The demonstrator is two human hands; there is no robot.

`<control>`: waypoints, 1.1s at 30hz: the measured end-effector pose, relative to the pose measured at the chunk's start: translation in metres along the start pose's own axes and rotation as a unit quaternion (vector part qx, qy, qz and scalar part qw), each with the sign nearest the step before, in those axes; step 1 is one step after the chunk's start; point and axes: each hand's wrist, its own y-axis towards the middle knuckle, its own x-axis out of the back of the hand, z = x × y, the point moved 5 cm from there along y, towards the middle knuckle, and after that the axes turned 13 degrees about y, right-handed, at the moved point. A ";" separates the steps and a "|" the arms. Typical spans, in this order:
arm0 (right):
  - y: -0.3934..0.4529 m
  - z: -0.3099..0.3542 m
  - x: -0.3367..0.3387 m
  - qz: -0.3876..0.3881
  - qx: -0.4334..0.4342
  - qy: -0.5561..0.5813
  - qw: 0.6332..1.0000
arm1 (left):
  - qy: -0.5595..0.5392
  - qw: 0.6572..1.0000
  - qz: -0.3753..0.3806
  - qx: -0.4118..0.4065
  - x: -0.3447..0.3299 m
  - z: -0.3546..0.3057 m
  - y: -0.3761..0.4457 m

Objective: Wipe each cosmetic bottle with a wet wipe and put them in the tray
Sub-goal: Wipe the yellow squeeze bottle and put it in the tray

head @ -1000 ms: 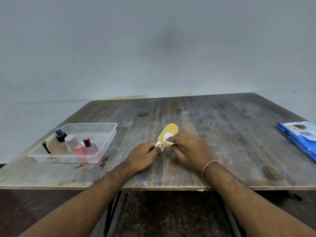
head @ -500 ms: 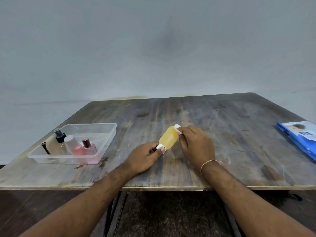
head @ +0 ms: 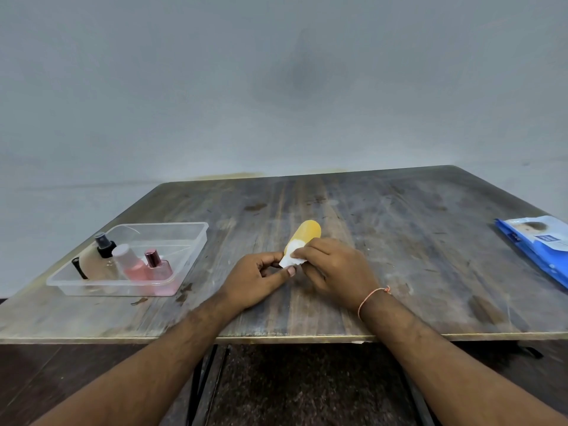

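Right of the tray [head: 190, 241], left hand [head: 255, 281] fingers pinch the yellow bottle [head: 309, 233]; right hand [head: 335, 265] fingers press a wipe [head: 290, 256] against it.

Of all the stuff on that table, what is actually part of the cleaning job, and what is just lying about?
Part of the job:
- yellow bottle, held by the left hand
- white wipe, pressed on it by the right hand
- clear tray with bottles already inside
- blue wipe pack, probably the source of the wipes

Just lying about:
- nothing else shows on the wooden table
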 end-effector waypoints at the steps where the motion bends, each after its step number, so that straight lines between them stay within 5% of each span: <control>1: 0.000 0.001 0.000 0.000 0.001 0.000 1.000 | 0.002 1.000 -0.002 -0.001 0.001 0.000 0.000; 16: 0.000 -0.002 0.003 -0.019 -0.025 -0.012 0.999 | -0.117 0.991 -0.038 0.051 0.007 -0.006 -0.005; 25: -0.001 -0.011 0.008 -0.048 -0.089 -0.030 0.994 | -0.013 0.998 -0.037 0.053 0.008 -0.002 -0.005; 33: -0.001 -0.014 0.010 -0.069 -0.099 -0.036 0.992 | -0.032 0.996 -0.045 0.071 0.008 -0.001 -0.005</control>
